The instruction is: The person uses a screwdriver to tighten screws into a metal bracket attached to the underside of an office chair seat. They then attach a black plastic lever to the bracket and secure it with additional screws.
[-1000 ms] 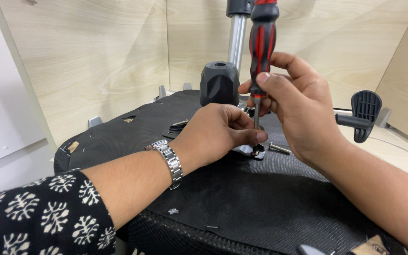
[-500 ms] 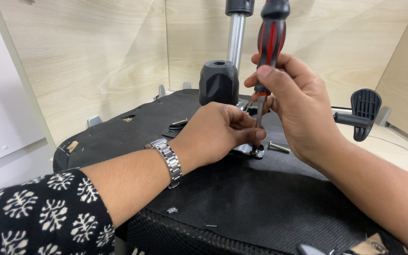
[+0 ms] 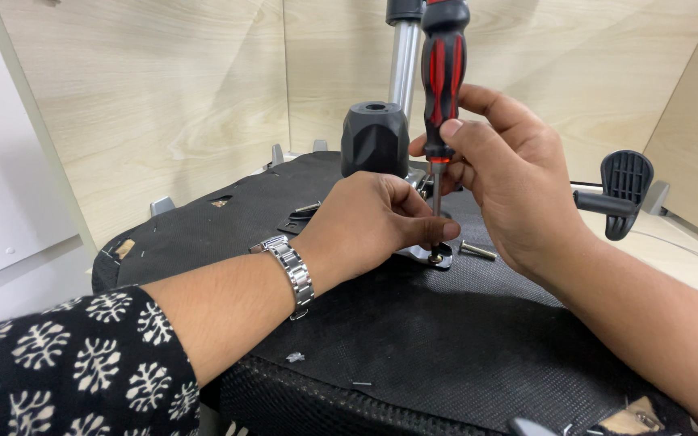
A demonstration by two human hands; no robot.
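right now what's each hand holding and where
Right hand grips the screwdriver low on its handle. Left hand pinches the shaft's tip at the bracket.

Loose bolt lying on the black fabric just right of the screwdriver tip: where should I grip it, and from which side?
Probably grip the bolt across its bare shank, coming straight down from above. It lies flat on the fabric, long axis running left to right, so fingers can close across it from front and back. The right hand holding the screwdriver hangs close above it, so the approach is tight.
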